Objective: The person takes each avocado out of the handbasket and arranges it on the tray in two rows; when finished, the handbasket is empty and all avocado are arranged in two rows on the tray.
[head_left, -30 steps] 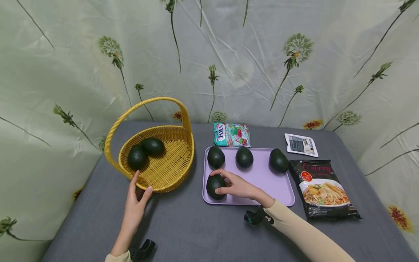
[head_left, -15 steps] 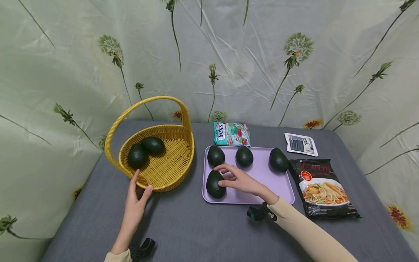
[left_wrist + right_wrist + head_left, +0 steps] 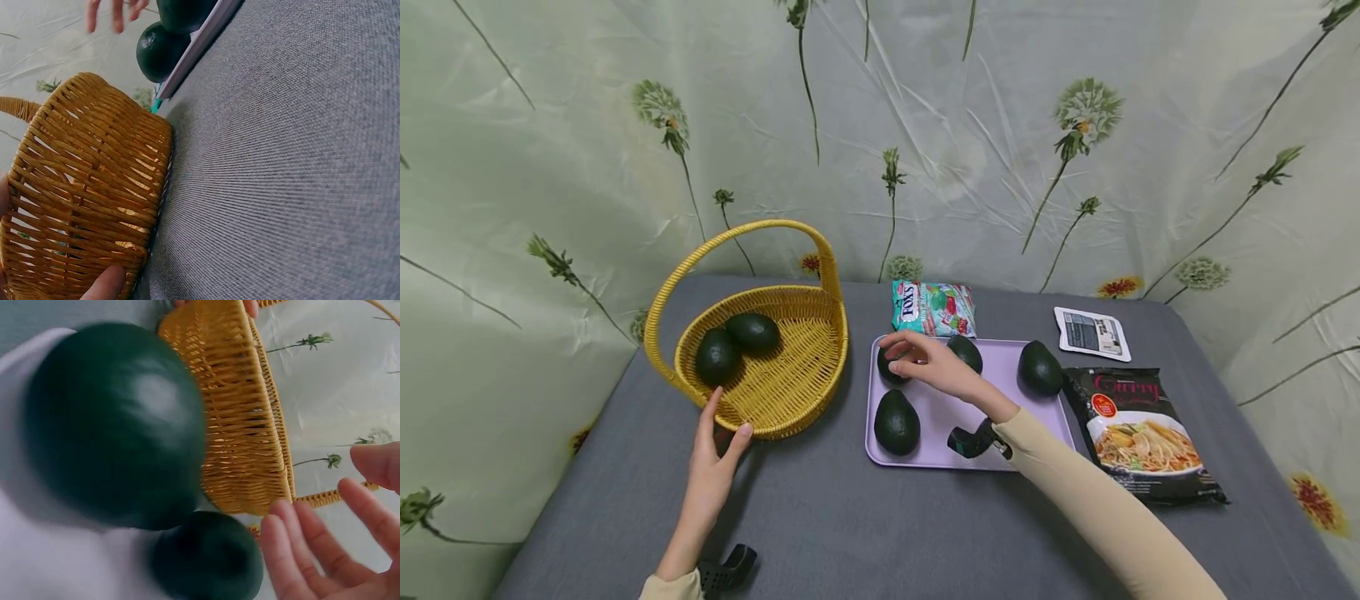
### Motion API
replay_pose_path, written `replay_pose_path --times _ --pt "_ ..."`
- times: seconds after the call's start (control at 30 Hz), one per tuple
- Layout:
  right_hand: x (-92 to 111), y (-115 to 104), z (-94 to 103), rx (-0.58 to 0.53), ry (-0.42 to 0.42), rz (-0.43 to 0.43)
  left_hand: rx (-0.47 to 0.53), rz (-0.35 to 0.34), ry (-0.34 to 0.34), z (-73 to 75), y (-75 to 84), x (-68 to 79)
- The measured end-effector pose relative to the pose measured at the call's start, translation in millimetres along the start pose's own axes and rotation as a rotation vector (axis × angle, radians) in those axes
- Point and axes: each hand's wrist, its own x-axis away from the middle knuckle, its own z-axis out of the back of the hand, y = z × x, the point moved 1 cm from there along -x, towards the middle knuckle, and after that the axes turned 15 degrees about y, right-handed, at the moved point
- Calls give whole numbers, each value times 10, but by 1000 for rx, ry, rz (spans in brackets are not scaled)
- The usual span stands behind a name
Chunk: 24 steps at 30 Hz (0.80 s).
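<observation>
Fingers (image 3: 331, 550) parted, nothing between them: that's the right hand (image 3: 936, 367), hovering above the dark-green, egg-shaped avocado (image 3: 886, 372) in the far-left corner of the pale-purple rectangular tray (image 3: 940, 412). We see air between hand and fruit from the left wrist! On the same tray we've a second avocado (image 3: 897, 423) just in front, a third avocado (image 3: 967, 356) partly behind the hand, and a fourth avocado (image 3: 1040, 369) by the right edge.

Over to our left hand (image 3: 710, 471): fingers nearly straight, thumb set wide, touching the near side of the yellow woven basket (image 3: 805, 404) with its tall arched handle. Two dark-green avocados (image 3: 718, 358) sit inside, side by side.

Further out on the grey worktop (image 3: 850, 525), we spot a turquoise candy bag (image 3: 933, 308) behind the tray, a black curry-noodle packet (image 3: 1150, 437) to its right, and a flat white pouch (image 3: 1092, 333) beyond that.
</observation>
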Motion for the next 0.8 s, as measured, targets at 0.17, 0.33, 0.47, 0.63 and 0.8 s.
replay_pose_path --times 0.17,0.33,0.47,0.63,0.8 --pt "-358 -99 -156 -74 -32 24 -3 1 1 0 -7 1" --pt "-705 -272 -392 -26 -44 74 -1 10 4 4 1 5" --pt "-935 -380 -609 49 -70 96 -1 17 5 6 8 5" --pt "-1140 -429 -902 92 -130 94 -5 19 7 11 9 7" --pt "-1267 -454 -1168 129 -167 53 5 27 -6 5 18 -4"
